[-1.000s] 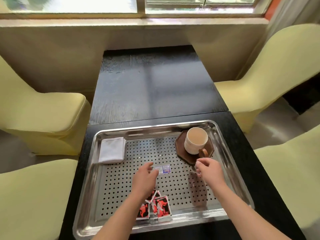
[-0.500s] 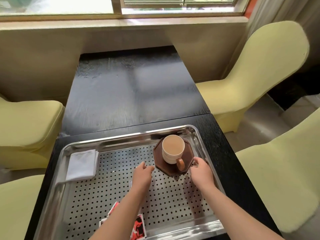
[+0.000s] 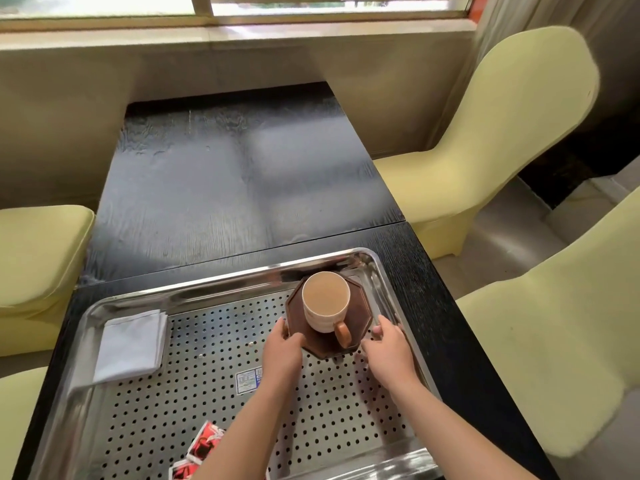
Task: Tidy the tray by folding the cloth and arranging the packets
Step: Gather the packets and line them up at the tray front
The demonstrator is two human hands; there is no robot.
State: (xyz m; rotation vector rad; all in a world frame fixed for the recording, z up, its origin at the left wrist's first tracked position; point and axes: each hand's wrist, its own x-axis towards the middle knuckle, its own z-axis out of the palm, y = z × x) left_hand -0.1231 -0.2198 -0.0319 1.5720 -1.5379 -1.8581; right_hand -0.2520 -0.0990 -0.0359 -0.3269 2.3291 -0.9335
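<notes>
Steel, perforated, with a raised shiny rim: the tray (image 3: 86, 313), set on the near end of a black table (image 3: 225, 174). In its far right corner, a brown eight-sided coaster (image 3: 298, 315), and upright on that a white cup (image 3: 325, 303), brown handle turned toward the camera. Pinched from both sides: at the near left edge by the left hand (image 3: 282, 353), thumb on top and fingers curled by the rim; at the right edge by the right hand (image 3: 389, 351), fingertips against the side, thumb at the near edge. Cannot tell whether lifted or resting on the tray floor. In the far left corner, touching the rim, a white cloth (image 3: 131, 344), folded to a neat rectangle. At the near edge, partly hidden under the left forearm, red packets (image 3: 204, 445), overlapped and askew. Between these and the coaster, flat on the holes, a small blue-and-white slip (image 3: 246, 380), packet or sticker not clear, half covered by the same forearm. Around the table, pale yellow chairs (image 3: 502, 140); beyond it, a window sill (image 3: 242, 32).
</notes>
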